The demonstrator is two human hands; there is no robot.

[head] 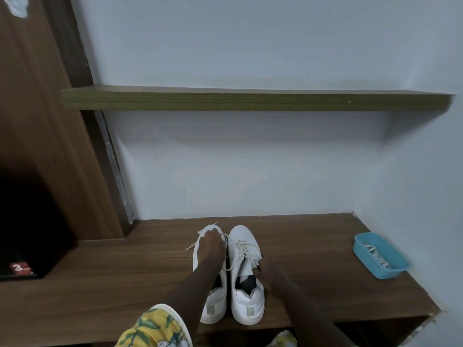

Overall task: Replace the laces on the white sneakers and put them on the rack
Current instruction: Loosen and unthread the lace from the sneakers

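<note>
Two white sneakers stand side by side on the wooden counter point(100, 279), toes toward the wall. My left hand point(211, 246) lies over the front of the left sneaker point(215, 304), its fingers curled round that shoe's loose lace point(192, 245), whose ends stick out to the left. The right sneaker point(246, 291) is laced, its lace point(241, 249) slack. My right hand point(269, 272) rests against the outer side of the right sneaker near its opening; its fingers are partly hidden.
A blue plastic tray point(360, 251) holding spare white laces sits at the counter's right end. A wooden shelf point(250, 101) spans the wall above. A dark cabinet opening point(30, 221) lies to the left.
</note>
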